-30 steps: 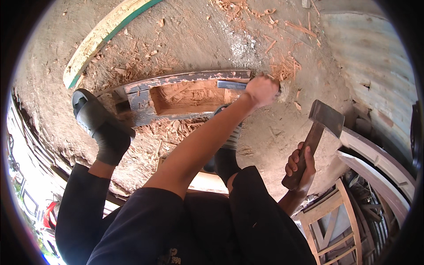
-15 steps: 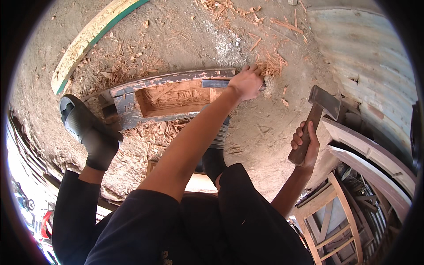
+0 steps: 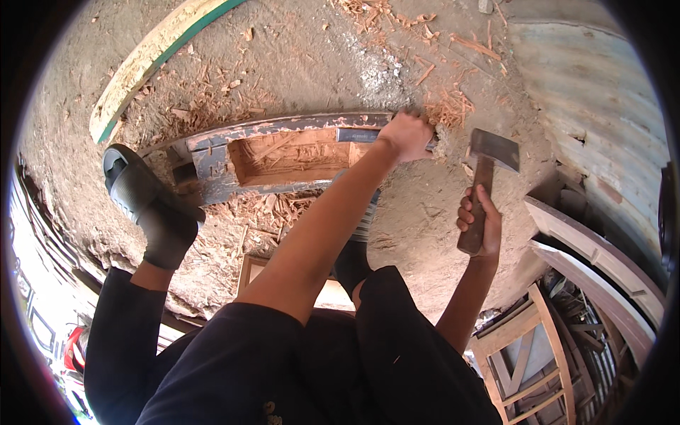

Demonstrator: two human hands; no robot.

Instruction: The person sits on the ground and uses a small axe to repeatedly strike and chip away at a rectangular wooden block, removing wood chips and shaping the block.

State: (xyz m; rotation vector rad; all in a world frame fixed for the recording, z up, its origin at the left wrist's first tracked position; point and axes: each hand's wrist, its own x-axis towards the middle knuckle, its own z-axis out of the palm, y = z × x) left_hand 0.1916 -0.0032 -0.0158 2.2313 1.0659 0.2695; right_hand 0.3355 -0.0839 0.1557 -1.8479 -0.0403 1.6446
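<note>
A curved wooden piece [image 3: 212, 161] with worn dark paint lies on the ground, a rectangular recess of bare reddish wood cut into it. Over the recess's right end lies the flat metal blade of a chisel [image 3: 357, 134]. My left hand [image 3: 409, 136] is closed round the chisel at the piece's right end, hiding most of its handle. Off to the right, my right hand [image 3: 484, 219] grips the wooden handle of a hatchet [image 3: 496, 150], its metal head raised above the ground. My sandalled left foot [image 3: 145, 188] is against the piece's left end; my other foot is by its near side.
A curved beam [image 3: 142, 67] with a green edge lies at far left. Wood shavings [image 3: 265, 205] litter the dirt around the workpiece. Corrugated metal sheeting [image 3: 595, 92] stands at right, above curved boards [image 3: 591, 244] and a wooden frame [image 3: 531, 354].
My right hand has brought the hatchet slightly left and up in the picture, nearer my left hand. The view has shifted a little; my left hand keeps its hold on the chisel.
</note>
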